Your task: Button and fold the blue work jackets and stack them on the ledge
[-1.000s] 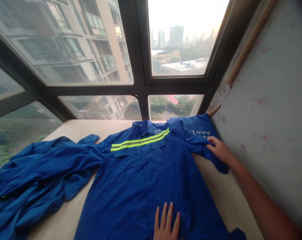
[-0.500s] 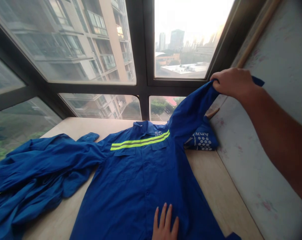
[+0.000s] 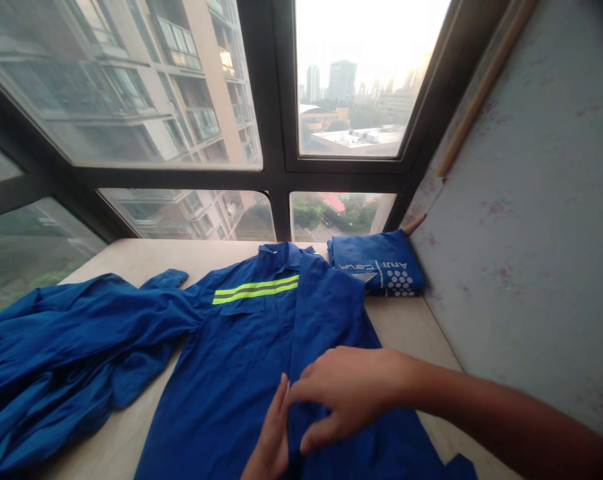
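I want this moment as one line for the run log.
blue shirt: front up, one sleeve folded over it | right grip: beside left grip, hold unclear | bundle: by wall

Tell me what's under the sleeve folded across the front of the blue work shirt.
The sleeve lies over the blue work shirt; the reflective stripe disappears at the sleeve's edge. Whatever is directly beneath is covered, so I can't make out any details there.

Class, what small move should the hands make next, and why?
Probably, the right hand should smooth the folded-over sleeve flat: it lies across the front of the shirt, hiding part of the yellow stripe, with the left hand also close by.
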A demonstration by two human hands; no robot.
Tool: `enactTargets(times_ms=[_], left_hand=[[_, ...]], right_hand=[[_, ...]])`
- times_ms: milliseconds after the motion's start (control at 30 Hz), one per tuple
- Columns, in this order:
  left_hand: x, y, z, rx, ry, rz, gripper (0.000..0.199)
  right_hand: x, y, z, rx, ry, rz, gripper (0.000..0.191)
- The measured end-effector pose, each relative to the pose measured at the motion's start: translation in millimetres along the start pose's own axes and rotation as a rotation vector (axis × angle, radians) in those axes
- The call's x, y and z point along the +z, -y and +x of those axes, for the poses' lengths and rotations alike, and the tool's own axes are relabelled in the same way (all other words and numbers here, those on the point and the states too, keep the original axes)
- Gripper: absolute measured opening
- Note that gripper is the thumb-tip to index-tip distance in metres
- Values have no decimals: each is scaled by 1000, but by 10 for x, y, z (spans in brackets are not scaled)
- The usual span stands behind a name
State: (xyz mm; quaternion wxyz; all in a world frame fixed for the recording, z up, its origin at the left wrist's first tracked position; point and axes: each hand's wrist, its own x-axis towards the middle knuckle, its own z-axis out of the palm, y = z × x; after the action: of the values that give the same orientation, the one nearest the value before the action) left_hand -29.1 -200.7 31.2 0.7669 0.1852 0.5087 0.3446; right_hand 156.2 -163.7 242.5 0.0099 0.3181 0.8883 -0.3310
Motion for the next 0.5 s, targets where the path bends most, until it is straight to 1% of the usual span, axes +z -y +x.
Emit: enactTargets(times_ms=[33, 67, 133, 167, 200, 233, 267, 300, 400, 500], left_hand=[[-18, 28, -26, -16, -5, 42, 58], [-20, 54, -50, -42, 22, 68, 60], [12, 93, -86, -81, 118, 85, 63], [39, 104, -97, -86, 154, 77, 62], [68, 110, -105, -85, 169, 70, 61], [95, 111, -111, -77, 170, 71, 60], [117, 107, -119, -65, 171, 80, 59], [133, 98, -129, -52, 178, 96, 58], [120, 68, -185, 13, 191, 179, 61], [-18, 84, -259, 76, 133, 320, 70]], right_hand=[[124, -217, -41, 66, -72, 106, 39], [233, -442, -91, 171, -175, 205, 34], [415, -864, -203, 423, -466, 370, 26], [489, -1045, -260, 548, -639, 441, 27], [548, -1199, -311, 644, -806, 485, 28], [593, -1326, -353, 711, -938, 512, 28], [621, -1428, -383, 750, -1033, 522, 29], [635, -1508, -399, 765, -1091, 521, 30], [607, -1670, -370, 766, -1144, 519, 36], [550, -1800, -276, 765, -1180, 529, 37]])
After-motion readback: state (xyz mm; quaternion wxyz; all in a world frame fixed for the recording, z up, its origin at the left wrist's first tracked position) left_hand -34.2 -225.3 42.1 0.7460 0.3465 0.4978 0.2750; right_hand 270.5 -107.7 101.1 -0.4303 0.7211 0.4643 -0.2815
